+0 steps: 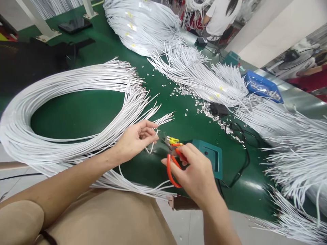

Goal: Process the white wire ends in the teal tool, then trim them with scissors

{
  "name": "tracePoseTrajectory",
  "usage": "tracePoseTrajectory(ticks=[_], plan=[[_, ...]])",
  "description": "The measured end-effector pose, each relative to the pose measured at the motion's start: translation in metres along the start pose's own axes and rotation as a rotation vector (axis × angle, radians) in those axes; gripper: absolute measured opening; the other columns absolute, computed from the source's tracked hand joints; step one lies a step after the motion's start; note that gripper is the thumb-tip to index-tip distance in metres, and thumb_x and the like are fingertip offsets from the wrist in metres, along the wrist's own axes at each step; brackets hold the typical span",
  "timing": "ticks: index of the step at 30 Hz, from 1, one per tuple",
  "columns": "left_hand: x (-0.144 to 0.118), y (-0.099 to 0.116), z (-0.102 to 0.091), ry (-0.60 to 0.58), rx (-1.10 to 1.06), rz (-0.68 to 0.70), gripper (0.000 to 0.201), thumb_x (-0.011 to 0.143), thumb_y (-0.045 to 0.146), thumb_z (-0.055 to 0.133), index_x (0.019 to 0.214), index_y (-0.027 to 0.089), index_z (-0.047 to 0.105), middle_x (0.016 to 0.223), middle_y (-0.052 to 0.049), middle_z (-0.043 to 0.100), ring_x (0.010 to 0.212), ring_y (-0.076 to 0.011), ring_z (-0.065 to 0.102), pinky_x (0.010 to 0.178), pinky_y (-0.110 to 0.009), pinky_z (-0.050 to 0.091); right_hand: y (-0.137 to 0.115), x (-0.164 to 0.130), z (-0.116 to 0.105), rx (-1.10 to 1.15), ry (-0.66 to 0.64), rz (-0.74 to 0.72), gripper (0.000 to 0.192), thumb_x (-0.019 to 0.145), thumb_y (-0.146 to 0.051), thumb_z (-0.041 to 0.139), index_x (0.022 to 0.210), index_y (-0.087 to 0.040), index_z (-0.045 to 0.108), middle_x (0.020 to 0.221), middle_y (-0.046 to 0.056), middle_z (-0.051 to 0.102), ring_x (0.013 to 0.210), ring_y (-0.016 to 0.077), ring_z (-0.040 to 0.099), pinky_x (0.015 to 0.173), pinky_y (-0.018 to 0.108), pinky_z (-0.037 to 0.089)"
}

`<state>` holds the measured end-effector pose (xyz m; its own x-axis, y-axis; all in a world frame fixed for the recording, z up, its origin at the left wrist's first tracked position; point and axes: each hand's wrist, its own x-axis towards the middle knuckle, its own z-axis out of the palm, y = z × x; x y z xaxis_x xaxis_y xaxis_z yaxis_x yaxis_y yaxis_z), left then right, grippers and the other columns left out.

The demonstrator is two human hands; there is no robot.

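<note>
My left hand [136,137] pinches the end of a thin white cable [152,147] that loops down to the green table [84,112]. My right hand [195,172] grips orange-handled pliers [171,166]; their jaws with yellow tips [173,139] point toward the cable end, just right of my left fingers. A large coil of white cables [22,136] lies to the left, its stripped ends fanning out toward my left hand.
A teal box [211,156] with a black cord sits behind my right hand. Small metal scraps [204,109] are strewn mid-table. More white cable bundles [194,71] lie behind and to the right. A blue tray [263,86] stands far right. Another person sits at the back.
</note>
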<state>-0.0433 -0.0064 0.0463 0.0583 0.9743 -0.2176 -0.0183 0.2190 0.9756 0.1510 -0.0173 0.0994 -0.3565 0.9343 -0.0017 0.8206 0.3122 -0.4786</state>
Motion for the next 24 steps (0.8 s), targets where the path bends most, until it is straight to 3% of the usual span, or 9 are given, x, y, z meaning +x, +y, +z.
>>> tracePoseTrajectory(ticks=[3,6,24], plan=[[-0.003,0.000,0.000,0.027,0.055,0.044,0.028,0.078,0.026,0.064,0.104,0.017,0.056,0.082,-0.003,0.068,0.078,-0.0166,0.066,0.072,-0.029,0.051,-0.003,-0.002,0.023,-0.086,0.038,0.020,0.020,0.078,-0.036,0.063,0.070,-0.020,0.054,0.074,0.001,0.058,0.062,0.0134,0.050,0.055,0.025,0.034],[-0.005,-0.001,-0.001,0.050,0.103,0.095,0.027,0.079,0.026,0.064,0.104,0.018,0.057,0.083,-0.003,0.068,0.080,-0.0165,0.065,0.073,-0.028,0.050,0.000,-0.002,0.032,-0.122,0.082,0.023,0.017,0.079,-0.034,0.062,0.071,-0.020,0.055,0.075,0.001,0.059,0.062,0.0128,0.052,0.055,0.024,0.034],[-0.012,-0.003,-0.002,0.066,0.250,0.232,0.023,0.083,0.020,0.059,0.107,0.022,0.056,0.084,0.001,0.068,0.075,-0.0112,0.063,0.068,-0.023,0.048,0.001,-0.002,0.039,-0.195,0.132,0.023,0.018,0.080,-0.037,0.061,0.074,-0.020,0.059,0.077,0.000,0.062,0.060,0.0110,0.051,0.054,0.023,0.031]])
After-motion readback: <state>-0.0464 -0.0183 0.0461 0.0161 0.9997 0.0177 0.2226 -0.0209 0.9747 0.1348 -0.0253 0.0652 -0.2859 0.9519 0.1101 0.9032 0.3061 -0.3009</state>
